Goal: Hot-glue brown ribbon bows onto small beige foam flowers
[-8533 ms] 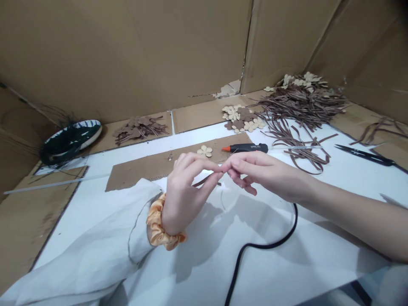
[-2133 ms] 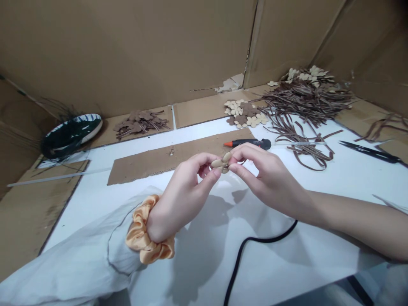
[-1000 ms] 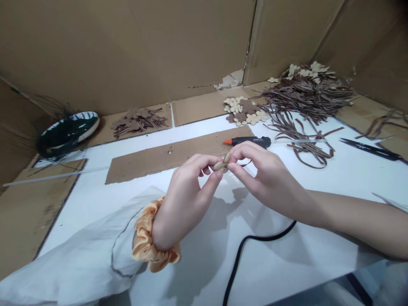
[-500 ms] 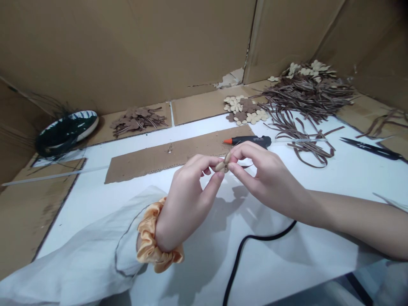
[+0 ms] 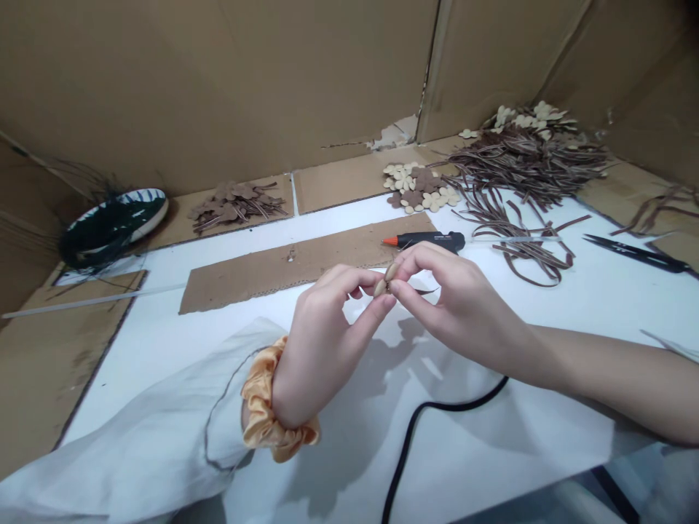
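Pinching: the left hand [image 5: 328, 340] and right hand [image 5: 457, 309] nearly meet, a tan flower [image 5: 381, 286] between their fingertips.
Left fingers: thumb and forefinger almost together on the flower; the others curl behind, partly hidden.
Right fingers: thumb and forefinger separated only by the flower's edge; a brown strip [image 5: 424, 292] shows behind them, though whether they hold it I cannot tell.
Flower: above the white table [image 5: 551, 437], near the cardboard [image 5: 240, 279], petals partly covered.
Bowl [image 5: 155, 220]: at far left, white with blue rim marks; dark thread [image 5: 95, 244] fills it and spills over its side.
Writing: tiny pale marks on the glue gun [image 5: 430, 241], too small to read.
Glue gun: orange nose over the cardboard, clear stick [image 5: 510, 239] at its rear.
Piles: brown flowers [image 5: 232, 204] near the bowl; mixed flowers [image 5: 420, 191] and strips [image 5: 538, 171] to the right.
Tweezers [image 5: 636, 253]: black, far right.
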`<state>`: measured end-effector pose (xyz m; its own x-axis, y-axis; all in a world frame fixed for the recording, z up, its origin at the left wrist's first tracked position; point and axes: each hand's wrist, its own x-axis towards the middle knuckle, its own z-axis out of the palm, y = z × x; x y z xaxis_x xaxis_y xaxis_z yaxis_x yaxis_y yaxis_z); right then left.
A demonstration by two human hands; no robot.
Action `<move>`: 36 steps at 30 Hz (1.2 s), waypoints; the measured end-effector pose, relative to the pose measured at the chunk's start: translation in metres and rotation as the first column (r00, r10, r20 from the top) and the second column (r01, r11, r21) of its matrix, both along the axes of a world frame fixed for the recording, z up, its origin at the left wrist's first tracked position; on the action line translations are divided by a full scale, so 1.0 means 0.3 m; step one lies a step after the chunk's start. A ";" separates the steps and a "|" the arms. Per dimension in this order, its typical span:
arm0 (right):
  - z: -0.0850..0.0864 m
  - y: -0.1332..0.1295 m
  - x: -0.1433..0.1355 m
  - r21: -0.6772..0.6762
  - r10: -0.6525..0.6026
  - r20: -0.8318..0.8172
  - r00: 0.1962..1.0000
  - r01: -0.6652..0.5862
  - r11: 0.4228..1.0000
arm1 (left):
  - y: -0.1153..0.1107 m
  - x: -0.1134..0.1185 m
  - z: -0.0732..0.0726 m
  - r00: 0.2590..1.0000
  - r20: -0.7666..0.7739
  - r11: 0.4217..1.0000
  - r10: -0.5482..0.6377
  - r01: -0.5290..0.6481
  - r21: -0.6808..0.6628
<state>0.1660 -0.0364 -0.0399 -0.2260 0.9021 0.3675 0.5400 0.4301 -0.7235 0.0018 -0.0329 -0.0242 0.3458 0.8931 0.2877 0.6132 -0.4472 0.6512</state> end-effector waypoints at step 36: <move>0.060 0.005 0.008 -0.315 0.041 -0.485 0.874 -0.218 0.924 | 0.017 0.000 0.066 0.972 0.222 0.935 0.081 0.003 -0.355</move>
